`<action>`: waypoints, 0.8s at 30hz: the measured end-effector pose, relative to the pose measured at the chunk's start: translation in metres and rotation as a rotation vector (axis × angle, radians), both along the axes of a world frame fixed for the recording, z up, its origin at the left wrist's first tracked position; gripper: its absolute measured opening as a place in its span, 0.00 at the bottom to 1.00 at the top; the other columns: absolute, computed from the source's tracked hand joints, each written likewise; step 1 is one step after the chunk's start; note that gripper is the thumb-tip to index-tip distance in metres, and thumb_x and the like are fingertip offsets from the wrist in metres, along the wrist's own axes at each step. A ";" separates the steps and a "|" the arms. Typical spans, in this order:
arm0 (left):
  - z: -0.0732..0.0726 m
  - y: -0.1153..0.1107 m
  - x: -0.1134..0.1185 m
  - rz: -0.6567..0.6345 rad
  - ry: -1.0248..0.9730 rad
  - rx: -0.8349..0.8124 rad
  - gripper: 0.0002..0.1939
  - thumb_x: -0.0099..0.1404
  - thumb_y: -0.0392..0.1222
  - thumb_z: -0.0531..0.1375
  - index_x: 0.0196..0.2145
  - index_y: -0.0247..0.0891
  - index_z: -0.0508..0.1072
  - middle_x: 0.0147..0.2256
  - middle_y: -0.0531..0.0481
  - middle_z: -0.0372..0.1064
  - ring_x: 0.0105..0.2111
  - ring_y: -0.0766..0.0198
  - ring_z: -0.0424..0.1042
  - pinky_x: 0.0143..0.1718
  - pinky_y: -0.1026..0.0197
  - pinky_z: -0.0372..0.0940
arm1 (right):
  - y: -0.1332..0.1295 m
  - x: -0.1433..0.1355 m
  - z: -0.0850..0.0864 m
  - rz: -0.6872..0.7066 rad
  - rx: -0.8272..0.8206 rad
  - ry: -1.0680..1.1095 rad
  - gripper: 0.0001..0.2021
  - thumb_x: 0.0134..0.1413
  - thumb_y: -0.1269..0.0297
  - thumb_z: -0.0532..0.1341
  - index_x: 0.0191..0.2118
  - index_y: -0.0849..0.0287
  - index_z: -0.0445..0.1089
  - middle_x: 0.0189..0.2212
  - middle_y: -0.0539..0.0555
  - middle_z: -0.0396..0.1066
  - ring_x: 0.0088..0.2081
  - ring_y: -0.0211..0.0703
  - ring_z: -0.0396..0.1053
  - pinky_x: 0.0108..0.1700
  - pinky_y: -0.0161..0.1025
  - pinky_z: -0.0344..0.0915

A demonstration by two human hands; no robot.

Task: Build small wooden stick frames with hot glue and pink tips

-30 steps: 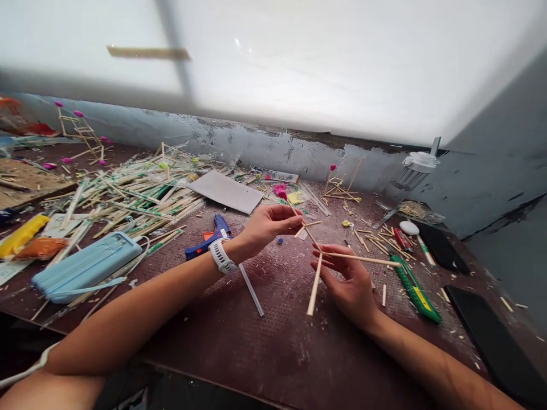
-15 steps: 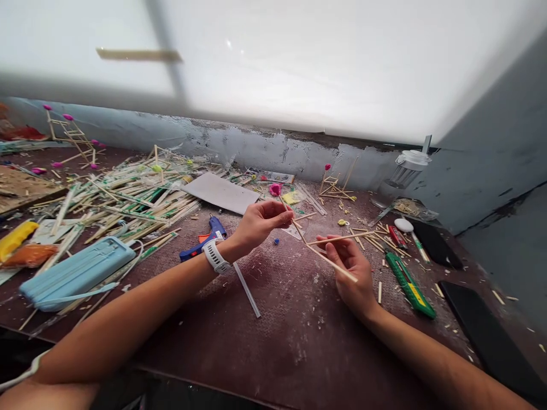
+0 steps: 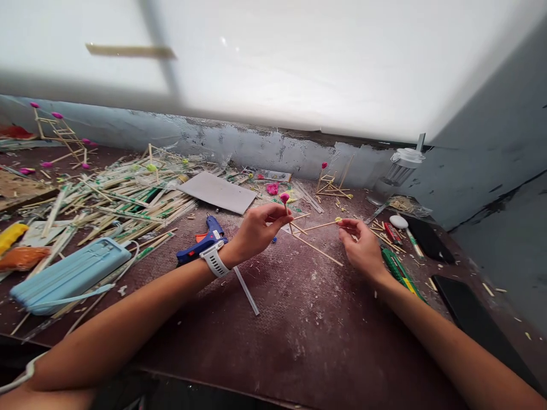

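Observation:
My left hand (image 3: 260, 230) pinches a thin wooden stick frame (image 3: 318, 252). A pink clay ball (image 3: 284, 197) sits on its upright stick, just above my fingertips. Two sticks meet low on the frame, and one slants down to the right. Another thin stick (image 3: 316, 226) reaches toward my right hand (image 3: 361, 245). My right fingers are curled together at a small yellow clay lump (image 3: 338, 219). Whether they also touch the stick's end is hidden. A blue glue gun (image 3: 205, 239) lies behind my left wrist, with a clear glue stick (image 3: 247, 291) in front of my forearm.
Bamboo sticks (image 3: 123, 193) heap at left behind a light-blue pouch (image 3: 72, 276). A grey board (image 3: 216, 192) and pink clay (image 3: 272, 188) lie farther back. Small stick models (image 3: 331, 185) stand near the wall. A green cutter (image 3: 399, 270), phone (image 3: 474, 319) and lidded jug (image 3: 397, 173) are right.
My right hand has let go of the slanting stick and moved away to the right, reaching the yellow lump. The frame in my left hand has turned, and its pink ball now stands clear.

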State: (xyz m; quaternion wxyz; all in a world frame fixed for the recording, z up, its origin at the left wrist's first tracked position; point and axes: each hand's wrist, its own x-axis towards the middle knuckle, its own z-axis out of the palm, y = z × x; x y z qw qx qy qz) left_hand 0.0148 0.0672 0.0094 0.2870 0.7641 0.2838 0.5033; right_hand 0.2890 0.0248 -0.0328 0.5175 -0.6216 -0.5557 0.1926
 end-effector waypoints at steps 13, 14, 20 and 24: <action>-0.011 -0.001 0.002 -0.068 0.118 0.068 0.09 0.71 0.45 0.65 0.38 0.36 0.80 0.36 0.46 0.81 0.34 0.63 0.78 0.40 0.59 0.75 | 0.010 0.062 0.041 0.024 -0.548 -0.744 0.10 0.60 0.56 0.64 0.31 0.56 0.76 0.30 0.56 0.80 0.30 0.47 0.75 0.30 0.38 0.61; -0.011 -0.001 0.002 -0.068 0.122 0.065 0.10 0.71 0.45 0.65 0.39 0.36 0.81 0.36 0.46 0.81 0.35 0.62 0.78 0.40 0.59 0.75 | 0.010 0.061 0.039 0.040 -0.562 -0.741 0.11 0.59 0.56 0.65 0.30 0.56 0.76 0.28 0.55 0.79 0.29 0.46 0.74 0.29 0.38 0.59; -0.013 -0.003 0.003 -0.084 0.126 0.030 0.10 0.71 0.44 0.64 0.42 0.35 0.81 0.39 0.45 0.82 0.36 0.62 0.80 0.43 0.59 0.77 | 0.010 0.055 0.036 0.086 -0.564 -0.744 0.10 0.60 0.59 0.63 0.30 0.57 0.74 0.27 0.54 0.78 0.27 0.42 0.71 0.28 0.36 0.58; -0.015 -0.003 0.004 -0.079 0.121 0.003 0.11 0.71 0.45 0.64 0.44 0.36 0.81 0.41 0.45 0.83 0.38 0.61 0.81 0.44 0.58 0.78 | 0.011 0.055 0.033 0.091 -0.556 -0.738 0.09 0.60 0.60 0.63 0.31 0.57 0.74 0.26 0.53 0.77 0.26 0.42 0.70 0.27 0.36 0.58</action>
